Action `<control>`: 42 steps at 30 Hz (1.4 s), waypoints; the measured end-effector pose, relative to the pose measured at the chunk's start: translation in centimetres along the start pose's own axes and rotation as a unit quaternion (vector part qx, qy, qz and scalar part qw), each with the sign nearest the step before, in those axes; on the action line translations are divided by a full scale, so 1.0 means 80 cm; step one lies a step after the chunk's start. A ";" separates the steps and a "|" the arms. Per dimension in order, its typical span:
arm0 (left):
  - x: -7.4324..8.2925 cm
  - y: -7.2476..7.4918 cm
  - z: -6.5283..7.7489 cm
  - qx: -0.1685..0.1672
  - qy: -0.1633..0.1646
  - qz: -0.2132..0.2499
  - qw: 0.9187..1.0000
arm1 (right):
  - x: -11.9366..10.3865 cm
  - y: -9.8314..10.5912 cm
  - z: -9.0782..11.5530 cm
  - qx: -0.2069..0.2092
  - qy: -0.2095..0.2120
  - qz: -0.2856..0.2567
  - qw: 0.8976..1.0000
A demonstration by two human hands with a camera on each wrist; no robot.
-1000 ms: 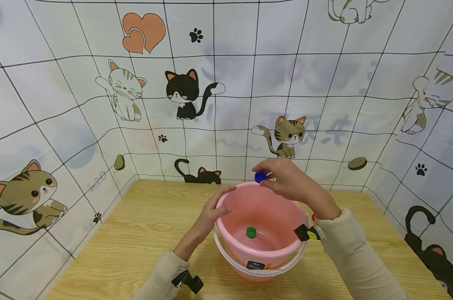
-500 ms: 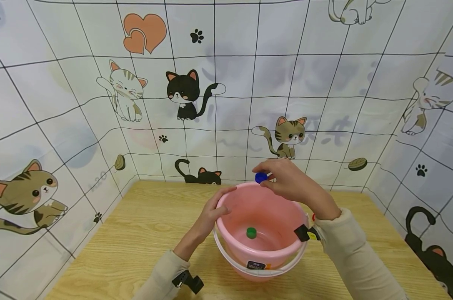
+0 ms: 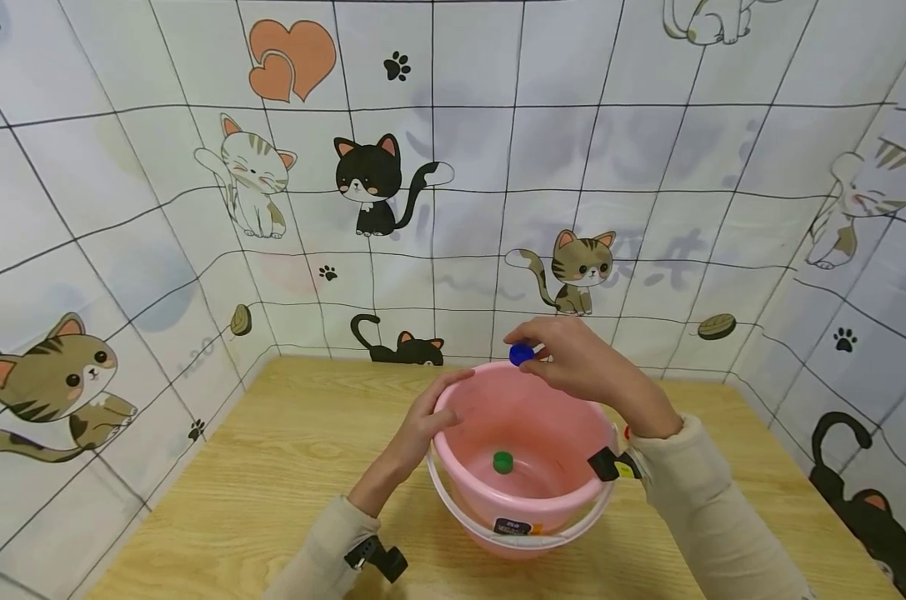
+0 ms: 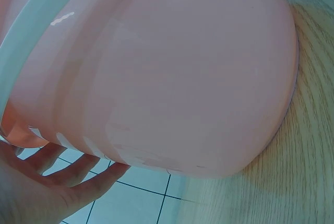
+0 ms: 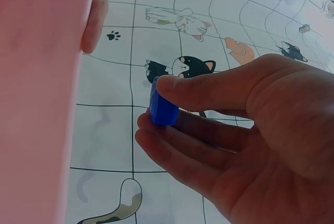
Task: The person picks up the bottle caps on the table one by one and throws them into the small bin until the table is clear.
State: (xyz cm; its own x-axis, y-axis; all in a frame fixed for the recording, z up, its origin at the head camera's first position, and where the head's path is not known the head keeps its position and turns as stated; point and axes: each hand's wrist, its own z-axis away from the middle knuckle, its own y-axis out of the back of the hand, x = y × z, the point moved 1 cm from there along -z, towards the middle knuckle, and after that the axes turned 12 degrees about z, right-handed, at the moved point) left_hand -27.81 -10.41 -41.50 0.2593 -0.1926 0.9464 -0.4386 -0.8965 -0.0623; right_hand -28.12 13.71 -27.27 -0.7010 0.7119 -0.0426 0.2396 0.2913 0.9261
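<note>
A pink bucket [image 3: 523,404] stands upright on the table. My left hand [image 3: 421,423] grips its left rim, thumb inside and fingers along the outer wall, as the left wrist view also shows. Over the bucket's far rim, my right hand [image 3: 576,358] pinches a blue bottle cap [image 3: 521,354]. In the right wrist view the thumb presses the blue cap [image 5: 165,106] against the fingers, beside the bucket's pink wall [image 5: 36,109]. A green bottle cap [image 3: 503,462] lies on the bucket's floor.
The bucket's pale handle [image 3: 523,542] hangs down at the front. A small red thing [image 3: 627,432] shows partly behind the right wrist. Wooden tabletop [image 3: 302,442] surrounds the bucket, and a cat-printed sheet [image 3: 468,233] rises behind and at both sides.
</note>
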 end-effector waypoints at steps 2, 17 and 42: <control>0.000 0.000 -0.001 -0.005 0.001 -0.001 1.000 | 0.000 0.000 0.000 -0.002 -0.004 -0.002 1.000; 0.000 0.000 -0.001 -0.005 0.002 0.005 1.000 | -0.001 0.000 0.001 0.004 0.003 -0.003 1.000; 0.003 -0.001 0.000 -0.007 -0.002 0.006 1.000 | 0.003 0.004 0.007 0.001 -0.011 -0.004 1.000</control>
State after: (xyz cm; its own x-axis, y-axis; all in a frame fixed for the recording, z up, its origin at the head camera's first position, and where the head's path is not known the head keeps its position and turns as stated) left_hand -27.75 -10.37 -41.28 0.2578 -0.2057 0.9440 -0.4537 -0.8884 -0.0696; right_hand -27.79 14.32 -27.18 -0.6885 0.7230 -0.0574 0.2358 0.2980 0.9250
